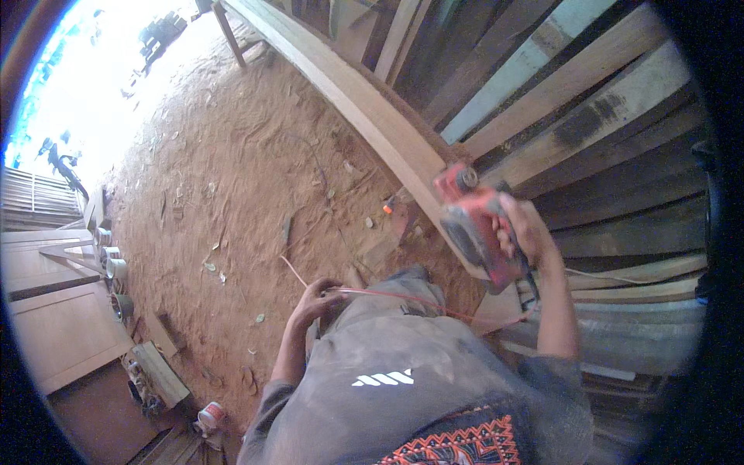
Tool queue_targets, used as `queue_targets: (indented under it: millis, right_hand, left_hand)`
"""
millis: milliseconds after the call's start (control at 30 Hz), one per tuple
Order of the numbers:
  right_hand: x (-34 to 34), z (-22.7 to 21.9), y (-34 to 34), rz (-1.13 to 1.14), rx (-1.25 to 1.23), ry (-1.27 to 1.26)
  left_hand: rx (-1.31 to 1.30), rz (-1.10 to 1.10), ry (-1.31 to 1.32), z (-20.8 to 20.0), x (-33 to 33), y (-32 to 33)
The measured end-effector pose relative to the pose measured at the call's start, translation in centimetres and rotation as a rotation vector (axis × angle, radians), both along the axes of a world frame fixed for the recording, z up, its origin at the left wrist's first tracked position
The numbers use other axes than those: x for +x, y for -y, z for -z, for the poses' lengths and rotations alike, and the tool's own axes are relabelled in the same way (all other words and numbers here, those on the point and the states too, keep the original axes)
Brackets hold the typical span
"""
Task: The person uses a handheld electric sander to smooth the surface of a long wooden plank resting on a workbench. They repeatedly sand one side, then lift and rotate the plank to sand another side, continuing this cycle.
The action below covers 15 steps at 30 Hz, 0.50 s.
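My right hand (521, 232) is wrapped round the rear handle of a red electric hand planer (474, 225). The planer rests on the near end of a long wooden plank (387, 136), which stretches away to the upper left. At my waist, my left hand (319, 301) is closed on a thin reddish power cord (395, 295). That cord runs across the front of my body toward the planer, and its other end trails to the ground.
Stacked boards (589, 116) lean along the right side. Sandy ground (225, 170) with leaves and scraps spreads to the left. Wooden panels (70, 333), several buckets (115, 267) and a white-and-red tub (211, 416) stand at the far left. An orange-tipped object (389, 208) lies beside the plank.
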State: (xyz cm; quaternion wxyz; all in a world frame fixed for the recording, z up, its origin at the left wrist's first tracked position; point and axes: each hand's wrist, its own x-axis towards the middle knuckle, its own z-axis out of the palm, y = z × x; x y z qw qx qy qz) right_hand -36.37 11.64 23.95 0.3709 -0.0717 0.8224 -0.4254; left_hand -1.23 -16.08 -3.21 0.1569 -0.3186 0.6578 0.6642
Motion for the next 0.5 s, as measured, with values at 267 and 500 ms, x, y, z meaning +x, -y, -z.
queue_targets:
  millis: [267, 500]
  right_hand:
    - [7.1, -0.9, -18.6, 0.348, -0.143, 0.062]
    - [5.3, 3.1, -26.8, 0.244, -0.172, -0.064]
  left_hand:
    - [0.505, 0.083, -0.135, -4.2, -17.7, -14.9]
    - [0.691, -0.344, -0.284, -3.5, -23.7, -22.4]
